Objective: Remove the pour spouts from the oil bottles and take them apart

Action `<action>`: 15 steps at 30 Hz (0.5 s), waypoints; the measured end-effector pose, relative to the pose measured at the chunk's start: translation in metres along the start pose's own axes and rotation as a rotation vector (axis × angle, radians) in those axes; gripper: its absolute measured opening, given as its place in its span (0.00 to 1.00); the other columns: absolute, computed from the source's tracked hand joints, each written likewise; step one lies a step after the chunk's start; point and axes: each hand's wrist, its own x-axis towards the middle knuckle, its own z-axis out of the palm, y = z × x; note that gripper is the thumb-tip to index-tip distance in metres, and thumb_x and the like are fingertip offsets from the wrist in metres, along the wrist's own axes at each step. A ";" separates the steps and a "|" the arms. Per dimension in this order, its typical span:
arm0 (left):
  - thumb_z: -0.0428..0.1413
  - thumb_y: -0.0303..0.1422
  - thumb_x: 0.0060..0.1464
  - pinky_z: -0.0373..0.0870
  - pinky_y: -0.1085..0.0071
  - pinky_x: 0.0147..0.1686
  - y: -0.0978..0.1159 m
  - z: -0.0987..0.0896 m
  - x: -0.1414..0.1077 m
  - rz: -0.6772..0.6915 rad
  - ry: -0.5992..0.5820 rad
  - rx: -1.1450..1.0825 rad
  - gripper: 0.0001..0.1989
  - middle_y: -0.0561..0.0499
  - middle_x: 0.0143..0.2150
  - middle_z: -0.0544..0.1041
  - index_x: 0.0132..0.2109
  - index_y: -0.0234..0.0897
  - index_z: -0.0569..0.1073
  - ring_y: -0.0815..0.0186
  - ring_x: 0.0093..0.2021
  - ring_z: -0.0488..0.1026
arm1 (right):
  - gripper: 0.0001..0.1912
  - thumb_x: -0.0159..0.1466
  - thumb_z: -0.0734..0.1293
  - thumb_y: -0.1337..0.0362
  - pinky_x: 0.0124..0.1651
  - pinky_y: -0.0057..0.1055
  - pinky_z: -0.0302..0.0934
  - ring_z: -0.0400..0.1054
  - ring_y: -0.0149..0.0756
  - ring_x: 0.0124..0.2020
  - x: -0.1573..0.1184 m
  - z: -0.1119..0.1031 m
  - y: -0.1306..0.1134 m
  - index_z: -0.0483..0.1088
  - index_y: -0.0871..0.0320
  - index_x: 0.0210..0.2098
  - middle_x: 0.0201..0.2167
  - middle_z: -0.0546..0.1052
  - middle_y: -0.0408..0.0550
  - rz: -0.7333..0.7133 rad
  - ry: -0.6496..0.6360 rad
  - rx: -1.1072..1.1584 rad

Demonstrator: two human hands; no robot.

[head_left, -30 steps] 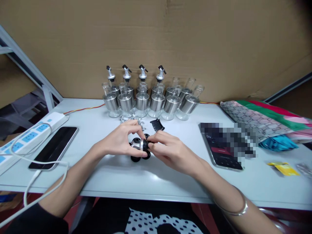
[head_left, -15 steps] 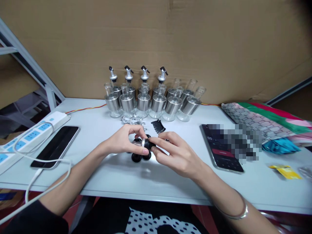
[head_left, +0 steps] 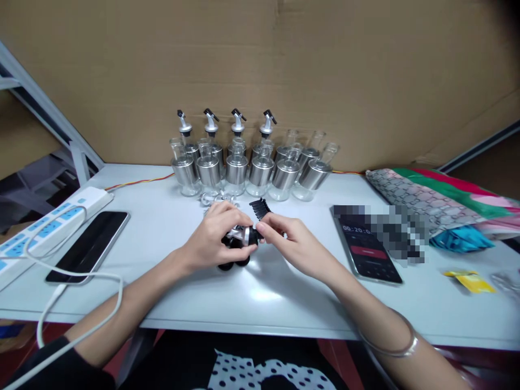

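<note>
Left grip (head_left: pixel 215 238): holds silver pourer (head_left: pixel 246 235) | right grip (head_left: pixel 298 245): pinches its black end (head_left: pixel 253 235)

1. Hand-held pourer spout (head_left: pixel 247 236): smooth, shiny silver collar, metal or metallised plastic not determinable; black end, rubber or plastic.
2. Front-row bottles (head_left: pixel 236 173): clear, glossy glass at neck and base; metal sleeves, brushed sheen.
3. Fitted pourers (head_left: pixel 211 125): satin silver bodies, black plastic-looking levers.
4. Claw clip (head_left: pixel 259 208): black plastic, slight gloss.
5. Tabletop (head_left: pixel 292 309): smooth, semi-gloss, reflecting light.
6. Backboard (head_left: pixel 260 65): matt brown cardboard, creased.
7. Power strip (head_left: pixel 96 197): smooth white plastic.
8. Left phone (head_left: pixel 89 244): glossy dark glass face.
9. Bangle (head_left: pixel 396 353): polished metal.
10. Yellow packet (head_left: pixel 473 281): shiny film, wrinkled.
11. Blue bundle (head_left: pixel 463 239): crumpled, faintly glossy; fabric or film indeterminate.
</note>
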 end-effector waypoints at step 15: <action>0.63 0.37 0.45 0.57 0.63 0.44 -0.005 -0.004 0.002 -0.056 -0.016 0.012 0.13 0.53 0.34 0.79 0.36 0.37 0.70 0.66 0.33 0.70 | 0.10 0.58 0.66 0.58 0.31 0.29 0.56 0.62 0.30 0.27 0.003 0.002 0.008 0.71 0.61 0.30 0.26 0.72 0.44 0.065 -0.089 0.270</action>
